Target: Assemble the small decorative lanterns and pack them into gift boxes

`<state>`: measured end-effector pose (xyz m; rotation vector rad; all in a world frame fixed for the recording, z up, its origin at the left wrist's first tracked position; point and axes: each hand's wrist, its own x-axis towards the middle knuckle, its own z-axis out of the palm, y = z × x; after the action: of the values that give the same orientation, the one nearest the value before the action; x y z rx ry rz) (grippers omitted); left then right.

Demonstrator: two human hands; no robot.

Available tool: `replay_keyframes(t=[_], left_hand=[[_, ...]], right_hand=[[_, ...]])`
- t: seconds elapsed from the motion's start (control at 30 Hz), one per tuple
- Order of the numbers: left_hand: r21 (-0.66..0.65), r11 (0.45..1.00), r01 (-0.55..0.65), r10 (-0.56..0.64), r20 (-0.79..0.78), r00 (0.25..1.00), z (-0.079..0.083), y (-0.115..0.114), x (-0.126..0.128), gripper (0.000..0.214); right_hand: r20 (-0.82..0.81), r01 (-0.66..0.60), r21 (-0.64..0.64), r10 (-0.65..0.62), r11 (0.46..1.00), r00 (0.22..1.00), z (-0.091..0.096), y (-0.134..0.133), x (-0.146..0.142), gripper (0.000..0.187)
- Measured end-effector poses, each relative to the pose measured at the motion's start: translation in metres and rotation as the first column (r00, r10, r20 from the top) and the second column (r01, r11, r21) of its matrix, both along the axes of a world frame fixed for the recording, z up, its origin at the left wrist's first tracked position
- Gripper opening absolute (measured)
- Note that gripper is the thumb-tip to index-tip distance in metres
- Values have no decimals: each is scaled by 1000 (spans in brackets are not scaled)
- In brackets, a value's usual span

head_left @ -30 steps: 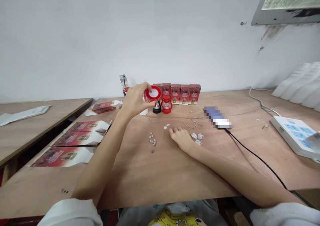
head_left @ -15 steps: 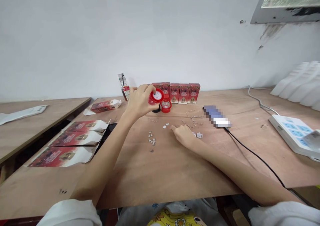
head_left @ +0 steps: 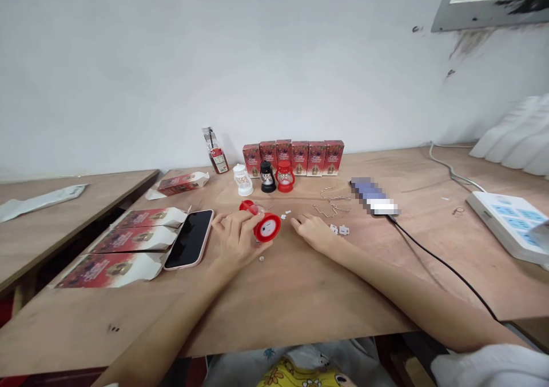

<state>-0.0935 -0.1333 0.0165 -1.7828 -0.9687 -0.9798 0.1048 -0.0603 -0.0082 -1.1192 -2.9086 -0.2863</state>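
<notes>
My left hand [head_left: 235, 235] is closed round a small red toy lantern [head_left: 262, 224], tipped on its side with its white round base facing me, low over the wooden table [head_left: 300, 295]. My right hand [head_left: 312, 231] rests on the table just right of it, fingers curled down beside small white plastic pieces [head_left: 338, 229] and bent wire handles [head_left: 333, 204]. What those fingers hold, if anything, is hidden. A tiny silver disc [head_left: 261, 258] lies under the lantern.
White, black and red lanterns [head_left: 266, 177] stand before a row of red boxes [head_left: 295, 157] at the wall. A black phone [head_left: 189, 238] and flat red cartons [head_left: 128, 239] lie left. A cabled device [head_left: 374, 197] and a white power strip [head_left: 506, 221] lie right.
My left hand has brought the red lantern from the back row down and toward me, close to the table. The right hand has stayed nearly still, fingers curling slightly.
</notes>
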Motion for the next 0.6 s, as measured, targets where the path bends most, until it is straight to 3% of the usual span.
replay_keyframes(t=[0.13,0.3,0.47,0.6], left_hand=[[71,997,20,-25,64,998,2,-10,5,47],[-99,985,141,-136,54,989,4,-11,5,25],[-142,985,95,-104,-63,993,2,5,4,20],[-177,984,37,-56,-105,993,0,15,7,20]], right_hand=[[-30,-12,-33,11,999,999,0,1,2,26],[-103,-195,-59,188,979,977,-8,-9,9,36],[-91,-368,16,368,930,925,-13,-23,16,33],[-111,-396,-103,385,913,916,-4,-21,17,28]])
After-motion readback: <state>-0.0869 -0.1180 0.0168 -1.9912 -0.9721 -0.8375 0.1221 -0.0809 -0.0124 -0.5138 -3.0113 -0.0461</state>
